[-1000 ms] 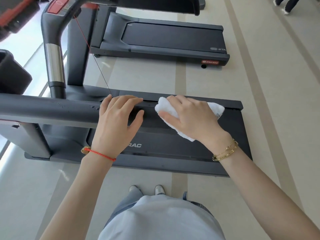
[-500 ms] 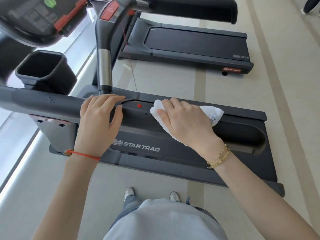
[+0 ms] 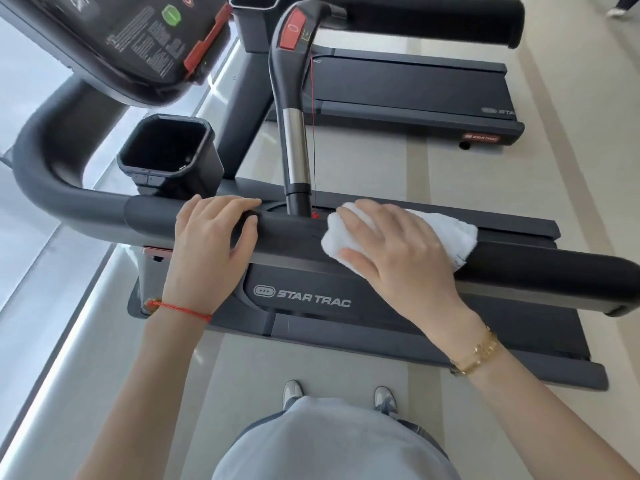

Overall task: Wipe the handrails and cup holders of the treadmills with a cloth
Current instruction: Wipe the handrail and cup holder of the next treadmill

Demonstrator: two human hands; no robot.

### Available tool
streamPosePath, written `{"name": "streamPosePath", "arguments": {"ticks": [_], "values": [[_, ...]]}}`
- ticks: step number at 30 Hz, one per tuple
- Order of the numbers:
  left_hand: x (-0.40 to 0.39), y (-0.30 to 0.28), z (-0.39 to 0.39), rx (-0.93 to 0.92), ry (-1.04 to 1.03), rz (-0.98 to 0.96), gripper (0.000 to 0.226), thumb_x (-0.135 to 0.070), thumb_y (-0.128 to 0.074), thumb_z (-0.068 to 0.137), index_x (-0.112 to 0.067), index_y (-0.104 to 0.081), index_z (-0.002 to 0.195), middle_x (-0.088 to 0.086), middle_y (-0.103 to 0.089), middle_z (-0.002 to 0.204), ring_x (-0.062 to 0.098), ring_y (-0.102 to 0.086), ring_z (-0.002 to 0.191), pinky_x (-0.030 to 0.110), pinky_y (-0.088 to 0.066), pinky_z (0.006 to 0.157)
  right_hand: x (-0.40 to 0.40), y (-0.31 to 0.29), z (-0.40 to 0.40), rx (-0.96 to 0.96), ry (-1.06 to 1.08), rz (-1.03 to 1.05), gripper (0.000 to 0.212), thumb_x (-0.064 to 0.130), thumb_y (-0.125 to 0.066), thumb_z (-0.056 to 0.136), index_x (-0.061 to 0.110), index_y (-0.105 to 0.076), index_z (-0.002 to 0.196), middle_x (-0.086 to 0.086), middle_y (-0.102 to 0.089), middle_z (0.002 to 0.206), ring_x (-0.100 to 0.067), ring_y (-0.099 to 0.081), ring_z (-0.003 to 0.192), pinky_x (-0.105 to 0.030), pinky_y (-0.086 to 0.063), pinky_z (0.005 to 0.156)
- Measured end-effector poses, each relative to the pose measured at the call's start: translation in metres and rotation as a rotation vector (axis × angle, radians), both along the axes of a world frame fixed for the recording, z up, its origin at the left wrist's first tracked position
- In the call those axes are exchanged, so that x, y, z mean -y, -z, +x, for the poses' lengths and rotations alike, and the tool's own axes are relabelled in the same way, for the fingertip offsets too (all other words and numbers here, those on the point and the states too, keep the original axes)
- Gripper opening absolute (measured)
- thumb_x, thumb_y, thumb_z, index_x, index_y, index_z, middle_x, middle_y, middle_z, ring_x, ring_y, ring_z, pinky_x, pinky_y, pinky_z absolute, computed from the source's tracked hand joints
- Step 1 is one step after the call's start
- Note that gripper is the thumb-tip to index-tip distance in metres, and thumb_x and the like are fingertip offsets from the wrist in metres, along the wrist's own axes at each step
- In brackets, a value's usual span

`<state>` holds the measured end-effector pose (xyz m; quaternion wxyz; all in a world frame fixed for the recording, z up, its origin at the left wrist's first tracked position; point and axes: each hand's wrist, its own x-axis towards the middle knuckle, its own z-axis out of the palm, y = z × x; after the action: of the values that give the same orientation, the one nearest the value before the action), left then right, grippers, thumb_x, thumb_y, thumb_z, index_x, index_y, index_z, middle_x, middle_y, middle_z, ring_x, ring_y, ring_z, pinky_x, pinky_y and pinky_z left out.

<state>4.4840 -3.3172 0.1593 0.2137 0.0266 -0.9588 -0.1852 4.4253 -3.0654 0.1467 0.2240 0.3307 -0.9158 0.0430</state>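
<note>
We stood beside the nearer Star Trac treadmill [image 3: 311, 301], its dark deck running across the pale floor [image 3: 571, 168], with a second treadmill [image 3: 408, 88] parked parallel beyond it. The console [image 3: 138, 39] hung tilted at the upper left, and from under it the dark padded handrail [image 3: 540, 271] curved round and ran straight across in front of us to its free end on the right. A square black cup holder [image 3: 166, 147] sat just behind the rail, left of an upright post [image 3: 296, 147] with a chrome section and a red button near its top; a thin red cord [image 3: 313, 133] dropped alongside that post to the rail.

Our left hand [image 3: 211, 251] was closed over the handrail, fingers curled over the far side and thumb on the near side, a red string bracelet [image 3: 180, 308] at the wrist. Our right hand [image 3: 401, 254] lay spread, palm down, pressing a folded white cloth [image 3: 446, 230] against the top of the rail, just right of the post's base; the cloth stuck out past the fingertips and behind the hand. A gold bracelet [image 3: 478, 351] circled that wrist.
</note>
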Motion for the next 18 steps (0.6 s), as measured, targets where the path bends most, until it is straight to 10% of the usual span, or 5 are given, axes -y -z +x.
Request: {"name": "streamPosePath", "arguments": {"ticks": [6, 13, 18], "values": [[0.004, 0.004, -0.002, 0.012, 0.087, -0.019, 0.022, -0.019, -0.055, 0.097, -0.015, -0.068, 0.116, 0.000, -0.068, 0.112, 0.024, -0.060, 0.109, 0.046, -0.025, 0.119, 0.061, -0.009, -0.010, 0.044, 0.111, 0.013, 0.045, 0.050, -0.031, 0.102, 0.021, -0.064, 0.114, 0.001, -0.066, 0.096, -0.025, -0.061, 0.074, -0.032, -0.037, 0.057], [0.008, 0.002, -0.002, -0.007, 0.134, 0.015, 0.023, -0.019, -0.057, 0.097, -0.013, -0.069, 0.115, 0.001, -0.069, 0.108, 0.025, -0.060, 0.105, 0.048, -0.026, 0.118, 0.043, 0.002, 0.011, -0.051, 0.108, -0.070, 0.042, 0.049, -0.038, 0.103, 0.021, -0.063, 0.121, 0.001, -0.064, 0.119, -0.024, -0.061, 0.090, -0.037, -0.049, 0.076], [0.010, 0.001, -0.003, -0.032, 0.160, 0.021, 0.022, -0.020, -0.058, 0.096, -0.014, -0.070, 0.114, 0.000, -0.070, 0.106, 0.025, -0.060, 0.102, 0.048, -0.027, 0.117, 0.029, -0.014, -0.005, 0.102, 0.358, -0.065, 0.048, 0.049, -0.027, 0.098, 0.019, -0.062, 0.087, -0.002, -0.065, 0.081, -0.027, -0.056, 0.066, -0.033, -0.035, 0.057]]}}
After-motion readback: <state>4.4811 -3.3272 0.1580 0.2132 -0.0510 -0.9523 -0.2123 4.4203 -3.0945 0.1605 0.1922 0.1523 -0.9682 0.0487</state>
